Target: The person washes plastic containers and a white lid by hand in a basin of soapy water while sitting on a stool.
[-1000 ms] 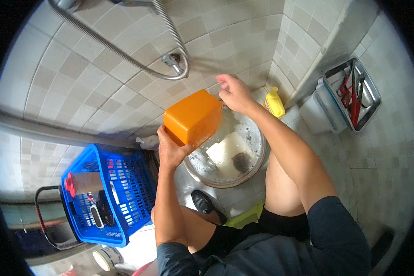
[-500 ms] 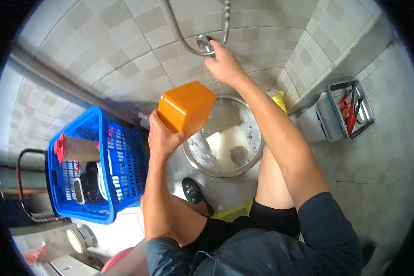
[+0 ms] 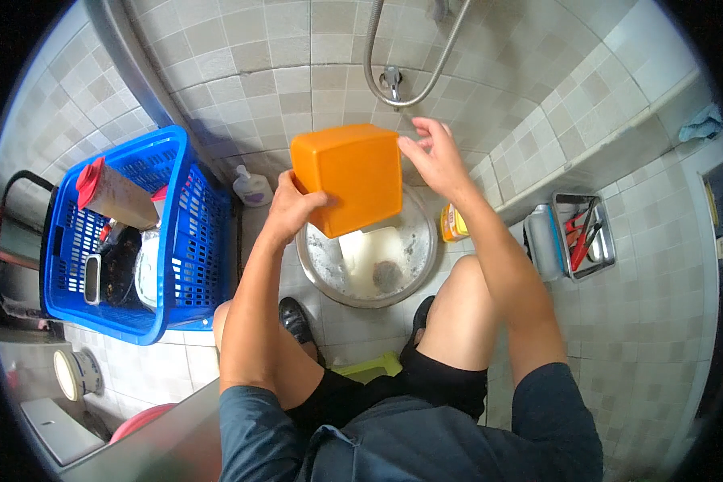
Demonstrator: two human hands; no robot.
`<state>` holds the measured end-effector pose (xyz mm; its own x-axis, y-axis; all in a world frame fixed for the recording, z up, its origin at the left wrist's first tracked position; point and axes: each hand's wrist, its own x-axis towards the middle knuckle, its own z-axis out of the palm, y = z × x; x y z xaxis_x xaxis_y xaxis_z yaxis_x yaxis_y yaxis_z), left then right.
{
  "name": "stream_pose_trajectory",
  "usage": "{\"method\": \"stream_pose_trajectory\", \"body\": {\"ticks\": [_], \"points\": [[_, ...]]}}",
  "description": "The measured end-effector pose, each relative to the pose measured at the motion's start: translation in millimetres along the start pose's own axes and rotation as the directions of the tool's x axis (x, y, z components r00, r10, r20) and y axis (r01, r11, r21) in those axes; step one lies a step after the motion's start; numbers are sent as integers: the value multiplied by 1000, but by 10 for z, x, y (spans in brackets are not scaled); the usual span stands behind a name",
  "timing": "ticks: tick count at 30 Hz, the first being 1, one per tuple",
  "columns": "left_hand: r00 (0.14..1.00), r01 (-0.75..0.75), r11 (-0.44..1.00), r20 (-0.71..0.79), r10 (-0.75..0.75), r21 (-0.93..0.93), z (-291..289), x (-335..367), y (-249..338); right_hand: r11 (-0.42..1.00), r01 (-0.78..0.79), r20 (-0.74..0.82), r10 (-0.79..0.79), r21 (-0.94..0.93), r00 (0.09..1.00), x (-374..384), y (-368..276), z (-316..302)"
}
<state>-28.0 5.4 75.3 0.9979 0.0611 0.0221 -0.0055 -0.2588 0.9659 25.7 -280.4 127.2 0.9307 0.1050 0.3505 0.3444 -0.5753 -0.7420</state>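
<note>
My left hand [image 3: 292, 212] grips an orange plastic container [image 3: 353, 181] by its left side, thumb on the near face. It is tilted over a round metal basin [image 3: 312, 277] of cloudy, foamy water. My right hand [image 3: 439, 165] is at the container's right edge with fingers apart; whether a fingertip touches it I cannot tell. Beyond that hand a wall tap [image 3: 391, 79] carries a metal hose [image 3: 370, 60]. Inside the basin are a pale flat piece [image 3: 369, 251] and a round grey-brown thing [image 3: 389, 277], both partly under water.
On the left stands a blue basket [image 3: 181, 241] with a red-lidded container [image 3: 120, 195] and other kitchenware. A white bottle [image 3: 251, 187] is by the wall. To the right are a yellow bottle [image 3: 453, 223] and a metal tray [image 3: 606, 255] of red-handled tools.
My right hand has left the tap and come down to the orange container's right edge. The container has turned in my left hand, and the whole view has shifted.
</note>
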Motion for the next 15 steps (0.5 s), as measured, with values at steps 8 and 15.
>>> {"method": "stream_pose_trajectory", "body": {"ticks": [8,15], "points": [[833,492,745,493,-252,-451,17,-8,-114,700,-651,543,439,293,716,-305,-54,-297],[792,530,749,546,-272,-397,119,4,-91,597,-650,538,390,469,747,-470,294,-205]]}}
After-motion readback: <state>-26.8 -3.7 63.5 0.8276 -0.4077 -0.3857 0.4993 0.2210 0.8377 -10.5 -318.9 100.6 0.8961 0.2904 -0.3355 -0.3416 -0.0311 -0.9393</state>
